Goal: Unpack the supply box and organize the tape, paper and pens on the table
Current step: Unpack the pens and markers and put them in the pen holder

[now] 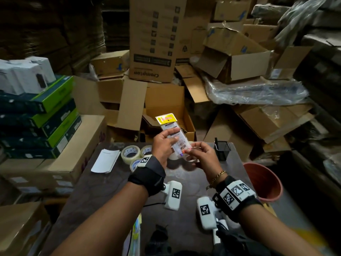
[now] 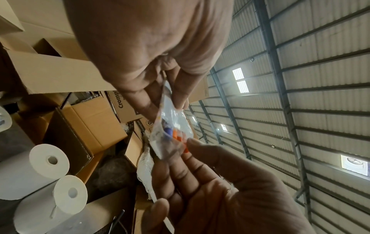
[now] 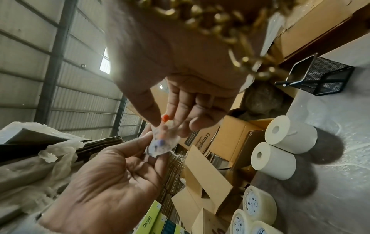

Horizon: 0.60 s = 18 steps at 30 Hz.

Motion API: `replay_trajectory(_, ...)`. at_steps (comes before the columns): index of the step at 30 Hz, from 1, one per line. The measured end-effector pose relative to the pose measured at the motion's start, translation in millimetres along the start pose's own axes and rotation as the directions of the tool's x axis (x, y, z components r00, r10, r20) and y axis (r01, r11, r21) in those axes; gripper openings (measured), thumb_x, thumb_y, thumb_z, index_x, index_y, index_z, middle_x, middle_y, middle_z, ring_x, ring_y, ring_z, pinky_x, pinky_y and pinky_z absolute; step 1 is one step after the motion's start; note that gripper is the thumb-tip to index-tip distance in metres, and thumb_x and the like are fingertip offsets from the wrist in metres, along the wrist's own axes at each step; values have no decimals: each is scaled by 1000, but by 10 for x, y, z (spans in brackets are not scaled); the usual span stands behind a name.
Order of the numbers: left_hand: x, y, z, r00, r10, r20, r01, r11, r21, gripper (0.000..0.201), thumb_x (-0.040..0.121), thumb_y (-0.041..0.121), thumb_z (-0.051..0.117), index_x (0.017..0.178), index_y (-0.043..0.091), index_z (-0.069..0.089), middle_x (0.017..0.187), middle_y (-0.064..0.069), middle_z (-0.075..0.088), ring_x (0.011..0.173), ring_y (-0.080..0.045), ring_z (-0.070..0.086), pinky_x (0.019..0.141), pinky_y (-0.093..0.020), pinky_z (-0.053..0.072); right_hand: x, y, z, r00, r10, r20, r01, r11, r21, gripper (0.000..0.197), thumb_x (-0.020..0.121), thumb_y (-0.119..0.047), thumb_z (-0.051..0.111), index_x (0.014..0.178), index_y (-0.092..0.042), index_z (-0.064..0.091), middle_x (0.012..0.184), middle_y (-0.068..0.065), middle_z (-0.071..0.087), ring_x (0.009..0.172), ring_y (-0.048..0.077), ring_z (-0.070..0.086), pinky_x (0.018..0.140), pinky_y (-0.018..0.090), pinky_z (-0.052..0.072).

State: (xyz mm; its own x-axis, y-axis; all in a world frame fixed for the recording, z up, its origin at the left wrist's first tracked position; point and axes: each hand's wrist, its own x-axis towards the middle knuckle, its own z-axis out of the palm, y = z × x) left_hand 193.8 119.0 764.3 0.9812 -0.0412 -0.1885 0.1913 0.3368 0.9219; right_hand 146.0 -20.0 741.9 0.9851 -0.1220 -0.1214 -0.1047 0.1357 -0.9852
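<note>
Cardboard boxes (image 1: 155, 39) are heaped behind the dark table (image 1: 103, 193), one of them printed "Crompton". Near the table's far left corner lies a white stack of paper (image 1: 106, 160), and just right of it clear tape rolls (image 1: 129, 154) sit in a cluster; two white paper rolls (image 3: 280, 147) stand beside them in the right wrist view. A black mesh pen holder (image 1: 222, 149) stands at the far right corner. Above the far middle of the table, both hands hold a clear plastic pen packet (image 1: 170, 131) with a yellow header card bearing red print and a white label with black text. Left hand (image 1: 164, 146) pinches the packet's body between thumb and fingers; right hand (image 1: 201, 154) pinches its near end, where orange and blue pen caps (image 2: 173, 133) show through the plastic.
</note>
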Motion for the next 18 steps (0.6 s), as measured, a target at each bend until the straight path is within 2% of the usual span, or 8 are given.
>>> replay_trajectory(4, 4, 3, 1, 1000, -10, 12, 10, 1000, -21, 30, 90, -7, 55, 111, 8, 69, 120, -9, 62, 103, -25, 65, 67, -33, 60, -23, -50, 7, 1000, -22, -17, 21, 997, -71, 30, 82, -9, 73, 107, -2, 58, 86, 9, 67, 66, 18, 58, 50, 27, 48)
replay_trajectory(8, 12, -49, 63, 999, -25, 45, 25, 1000, -1, 30, 91, -7, 53, 115, 6, 67, 113, -6, 63, 94, -20, 65, 61, -30, 59, -36, -73, 8, 999, -35, -23, 32, 990, -136, 24, 83, -8, 72, 104, -6, 60, 83, 3, 69, 62, 12, 60, 50, 26, 49)
replay_trajectory(12, 146, -14, 75, 1000, 14, 4, -14, 1000, -6, 30, 89, -9, 54, 109, 7, 70, 113, -9, 65, 97, -25, 66, 81, -42, 59, -50, -12, -94, 999, -25, -44, 17, 984, -177, 24, 82, -8, 73, 103, -1, 62, 81, 3, 70, 52, 4, 59, 44, 20, 45)
replay_trajectory(16, 312, 50, 17, 1000, 8, -17, -8, 1000, -1, 31, 88, -10, 54, 106, 8, 71, 118, -11, 65, 100, -27, 66, 83, -44, 58, -85, 112, -204, 1000, -13, -2, 12, 962, -273, 22, 82, -11, 74, 102, -6, 64, 79, 0, 72, 59, 5, 61, 49, 21, 44)
replay_trajectory(18, 342, 27, 23, 1000, 6, -2, -6, 1000, 21, 32, 88, -11, 54, 107, 8, 71, 120, -12, 64, 103, -28, 66, 88, -47, 57, -62, 110, -196, 1000, -22, 4, 22, 953, -302, 22, 82, -13, 74, 101, -9, 63, 85, 4, 72, 62, 6, 62, 49, 19, 44)
